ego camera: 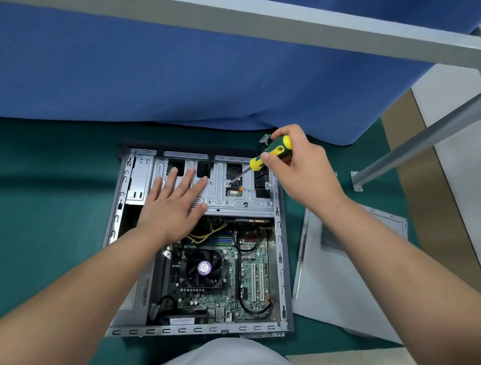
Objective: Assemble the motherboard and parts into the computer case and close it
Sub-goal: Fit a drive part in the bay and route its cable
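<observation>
Steel drive bracket (230, 202) spans the far end of the open computer case (281, 248), so I press my left hand (174, 201) flat on it, fingers spread, to stop it shifting. My right hand (299, 163) grips the screwdriver (268, 155), tip on a bracket screw (228, 184). Nearer me the motherboard (212, 276) sits seated in the case, while the side panel (343, 271) lies off beside the case's right edge on the green mat (33, 202), since closing comes last.

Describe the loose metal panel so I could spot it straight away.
Start at the open computer case on the green mat. Just to its right lies the side panel, a flat pale grey sheet. Unlike the case, it holds no parts, only a small perforated vent patch.
</observation>
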